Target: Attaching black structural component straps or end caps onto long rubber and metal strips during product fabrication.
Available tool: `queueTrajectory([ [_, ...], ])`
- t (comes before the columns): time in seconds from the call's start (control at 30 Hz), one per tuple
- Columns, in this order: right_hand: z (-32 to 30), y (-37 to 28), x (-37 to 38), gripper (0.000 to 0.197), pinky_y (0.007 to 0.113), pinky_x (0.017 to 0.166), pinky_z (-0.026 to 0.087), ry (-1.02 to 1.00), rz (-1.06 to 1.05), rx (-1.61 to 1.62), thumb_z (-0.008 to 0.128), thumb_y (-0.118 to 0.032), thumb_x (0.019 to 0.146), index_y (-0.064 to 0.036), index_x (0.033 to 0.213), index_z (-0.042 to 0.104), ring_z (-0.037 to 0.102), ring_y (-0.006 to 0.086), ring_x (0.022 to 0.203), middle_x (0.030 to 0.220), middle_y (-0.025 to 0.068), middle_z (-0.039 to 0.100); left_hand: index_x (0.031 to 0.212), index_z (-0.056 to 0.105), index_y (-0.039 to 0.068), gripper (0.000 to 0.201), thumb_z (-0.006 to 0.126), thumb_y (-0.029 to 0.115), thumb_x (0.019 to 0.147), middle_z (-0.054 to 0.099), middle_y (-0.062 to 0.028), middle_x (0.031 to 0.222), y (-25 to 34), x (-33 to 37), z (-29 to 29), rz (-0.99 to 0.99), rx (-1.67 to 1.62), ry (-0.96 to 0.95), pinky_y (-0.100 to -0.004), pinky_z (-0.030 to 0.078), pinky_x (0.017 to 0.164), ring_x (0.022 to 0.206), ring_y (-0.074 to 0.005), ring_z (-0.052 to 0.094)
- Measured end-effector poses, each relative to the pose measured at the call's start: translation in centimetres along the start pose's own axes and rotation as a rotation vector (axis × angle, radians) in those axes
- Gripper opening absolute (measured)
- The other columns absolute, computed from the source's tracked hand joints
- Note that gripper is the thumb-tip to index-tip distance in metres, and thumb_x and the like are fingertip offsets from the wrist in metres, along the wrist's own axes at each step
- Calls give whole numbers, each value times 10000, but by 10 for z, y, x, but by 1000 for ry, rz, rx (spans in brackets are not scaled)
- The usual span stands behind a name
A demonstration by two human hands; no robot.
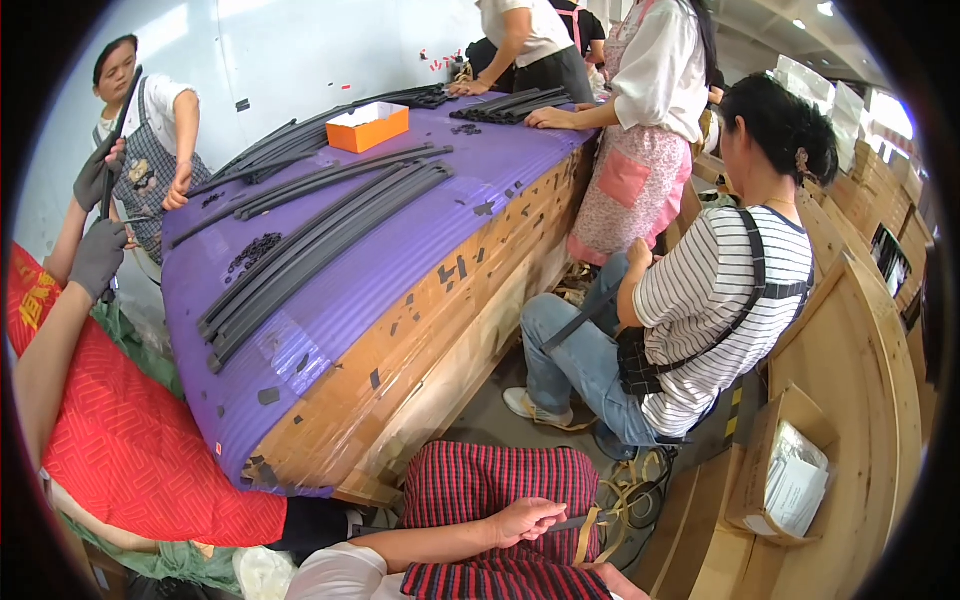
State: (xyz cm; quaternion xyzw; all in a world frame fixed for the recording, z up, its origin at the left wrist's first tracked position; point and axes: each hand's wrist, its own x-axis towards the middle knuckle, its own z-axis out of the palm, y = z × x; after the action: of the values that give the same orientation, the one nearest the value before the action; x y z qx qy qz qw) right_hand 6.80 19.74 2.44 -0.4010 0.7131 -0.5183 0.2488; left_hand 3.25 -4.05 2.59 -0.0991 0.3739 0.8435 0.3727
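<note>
Work in the head view looked, by judgement, partway along: long dark strips [325,265] lay gathered in roughly parallel rows on the purple-covered surface [500,165], near an orange box [372,133] and a loose heap of small black rings [256,252], whereas one black strip [577,523] was away from those rows, low in the view by the wearer. That piece seemed unfinished or in the middle of being handled, though nothing showed plainly what had been done to it or what remained. The wearer's left hand [525,520] was closed, thumb and fingers drawn together, apparently pinching the black strip, which emerged at the fingertips in front of a red-and-black striped cushion [480,480]. The right hand itself did not show, so whether it was open or closed could not be told. The black strip looked narrow, dark and dull, running sideways toward tan straps [640,492] looped beside the cushion; its full length, its ends and its material could not be made out. Other people were busy around the surface: a seated co-worker in a striped shirt [715,280] had a dark band [577,325] across the lap, and at the far left a worker's gray gloves [98,258] gripped an upright dark rod [122,125].
</note>
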Motion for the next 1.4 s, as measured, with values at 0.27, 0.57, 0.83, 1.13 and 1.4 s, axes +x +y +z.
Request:
queueTrajectory([
  [0.27, -1, -14, 12, 207, 320, 728, 467, -125, 392, -154, 553, -140, 746, -58, 931, 594, 598, 270, 834, 880, 123, 612, 822, 574, 39, 285, 525, 317, 860, 333, 83, 545, -3, -3, -4, 81, 201, 131, -164, 199, 362, 442, -5, 274],
  [0.57, 0, 2, 15, 227, 353, 748, 461, -213, 400, -56, 537, -187, 753, -91, 947, 606, 587, 294, 858, 902, 129, 609, 820, 591, 26, 260, 541, 278, 855, 349, 81, 546, -3, -6, -3, 132, 261, 268, -154, 202, 365, 446, 2, 275],
  [0.83, 2, -10, 15, 170, 328, 667, 480, -27, 309, -130, 622, -106, 703, -64, 867, 620, 607, 265, 759, 740, 115, 611, 826, 638, 12, 279, 545, 275, 844, 614, -36, 738, -19, -1, -24, 440, 784, 385, -253, 419, 495, 550, -99, 525],
  [1.13, -30, -18, -5, 159, 293, 608, 464, 389, 561, -237, 629, -81, 701, -10, 840, 601, 581, 198, 664, 733, 127, 588, 731, 601, 66, 396, 566, 460, 747, 552, -82, 749, -10, -18, -11, 527, 1622, 533, -347, 466, 558, 676, -243, 576],
  [1.4, -62, 8, -9, 173, 210, 558, 407, 736, 715, -178, 593, -112, 776, 12, 899, 593, 479, 46, 623, 648, 5, 548, 684, 562, 58, 370, 673, 407, 631, 448, -81, 698, -25, -22, -36, 649, 1819, 416, -355, 448, 585, 651, -233, 522],
])
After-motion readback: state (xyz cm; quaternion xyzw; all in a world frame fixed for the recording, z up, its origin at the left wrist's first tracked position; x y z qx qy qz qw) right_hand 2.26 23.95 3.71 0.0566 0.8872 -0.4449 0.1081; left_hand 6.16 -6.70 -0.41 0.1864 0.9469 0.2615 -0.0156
